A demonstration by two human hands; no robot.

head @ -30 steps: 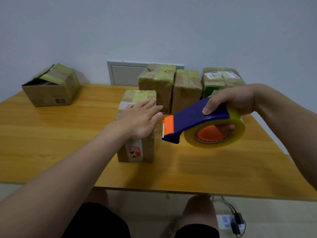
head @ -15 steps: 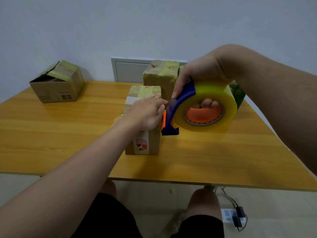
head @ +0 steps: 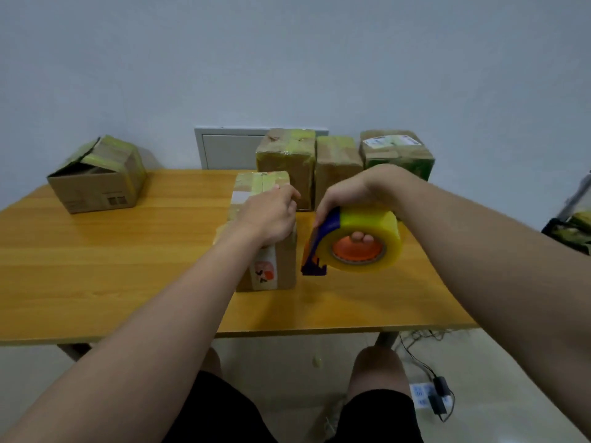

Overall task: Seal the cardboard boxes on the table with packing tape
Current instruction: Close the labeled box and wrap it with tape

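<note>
Here, a small box (head: 281, 266) stands mid-table, with the tape dispenser (head: 367, 247) just beside its right side.
The left hand (head: 268, 215) lies on the box's top, fingers fairly straight, pressing down. The right hand (head: 351, 193) is curled round the dispenser, fingertips (head: 361, 237) showing in the roll's orange core. Three taped boxes (head: 335, 167) stand behind, and a part-open box (head: 96, 187) sits far left on the table (head: 96, 266).

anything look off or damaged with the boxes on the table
Yes. The far-left box on the table has its top flap lifted, with a dark gap under it despite the tape across it, so it looks unsealed. The top of the back-row box nearest it looks dented and torn.
</note>
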